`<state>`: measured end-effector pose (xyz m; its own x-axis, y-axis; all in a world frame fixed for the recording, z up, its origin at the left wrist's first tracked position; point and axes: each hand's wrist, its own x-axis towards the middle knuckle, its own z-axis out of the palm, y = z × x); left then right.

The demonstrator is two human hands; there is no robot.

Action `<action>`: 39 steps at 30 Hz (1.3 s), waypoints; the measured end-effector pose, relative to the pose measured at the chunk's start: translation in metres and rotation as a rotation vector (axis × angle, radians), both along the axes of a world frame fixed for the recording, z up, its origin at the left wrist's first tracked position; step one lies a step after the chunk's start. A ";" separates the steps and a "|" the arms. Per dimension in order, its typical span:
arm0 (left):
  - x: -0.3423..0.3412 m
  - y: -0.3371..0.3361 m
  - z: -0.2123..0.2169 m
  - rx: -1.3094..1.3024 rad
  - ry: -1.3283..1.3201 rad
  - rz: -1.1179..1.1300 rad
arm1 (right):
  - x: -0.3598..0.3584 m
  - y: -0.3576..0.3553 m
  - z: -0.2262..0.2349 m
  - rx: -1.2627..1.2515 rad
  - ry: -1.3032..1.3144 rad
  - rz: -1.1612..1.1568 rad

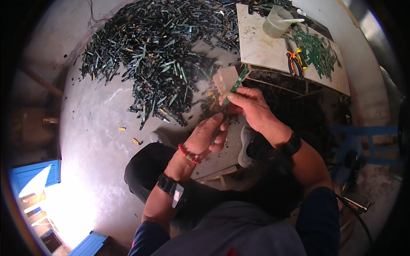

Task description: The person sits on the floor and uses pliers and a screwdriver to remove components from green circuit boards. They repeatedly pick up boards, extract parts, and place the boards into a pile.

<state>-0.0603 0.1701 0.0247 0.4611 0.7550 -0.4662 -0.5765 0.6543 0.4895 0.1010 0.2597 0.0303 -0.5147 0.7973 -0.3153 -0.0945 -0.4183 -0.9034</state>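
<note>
My right hand (256,109) pinches a narrow green circuit board strip (239,79) between thumb and fingers, its far end pointing up and to the right. Close below it, my left hand (208,135) is closed, thumb on top, round something dark that I cannot make out at the strip's lower end. Both hands are held in front of my knees, above the floor. Beyond them lies a large heap of dark strips (164,59), mixed black and green.
At the right, a pale board table (262,53) carries a translucent plastic cup (275,24) with a white handle, orange-handled pliers (294,64), a yellow-handled tool (302,57) and a pile of green strips (316,51). A pinkish flat piece (226,79) and yellow bits (136,141) lie on the floor.
</note>
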 end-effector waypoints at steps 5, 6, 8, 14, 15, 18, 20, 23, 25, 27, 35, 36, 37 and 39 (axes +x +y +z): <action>0.000 0.001 -0.015 -0.064 -0.097 -0.009 | -0.005 -0.002 -0.002 1.193 -0.479 0.098; -0.002 0.000 -0.013 -0.066 -0.092 -0.017 | -0.003 -0.008 0.003 0.831 -0.543 0.137; -0.001 -0.005 -0.008 -0.071 -0.092 -0.036 | 0.013 0.014 0.010 0.107 0.010 -0.159; 0.006 -0.002 -0.016 -0.128 -0.066 0.030 | 0.022 0.012 0.006 0.103 -0.222 0.049; 0.006 0.000 -0.012 -0.127 -0.072 0.056 | 0.013 -0.004 0.002 -0.005 -0.154 0.031; 0.007 -0.002 -0.013 -0.117 -0.071 0.076 | 0.003 -0.012 -0.019 -0.004 -0.035 0.008; 0.012 -0.006 -0.007 -0.042 0.035 0.062 | 0.001 -0.013 -0.008 0.079 -0.013 0.004; 0.016 -0.007 -0.011 -0.072 0.037 0.055 | 0.000 -0.019 0.011 0.078 -0.033 0.177; 0.021 -0.007 -0.013 -0.032 0.040 0.010 | 0.000 -0.026 0.006 0.115 -0.091 0.117; 0.025 -0.007 -0.009 0.007 0.068 -0.028 | 0.004 -0.026 0.007 0.274 -0.172 0.021; 0.020 -0.002 -0.028 -0.039 0.137 0.016 | 0.115 -0.017 0.065 0.550 -0.592 -0.543; 0.019 -0.001 -0.028 -0.038 0.156 0.032 | 0.150 -0.018 0.067 0.653 -0.913 -0.553; 0.021 0.001 -0.029 -0.039 0.172 0.042 | 0.194 -0.017 0.058 0.739 -1.059 -0.519; 0.022 0.000 -0.029 -0.040 0.164 0.020 | 0.261 -0.016 0.035 0.822 -1.307 -0.491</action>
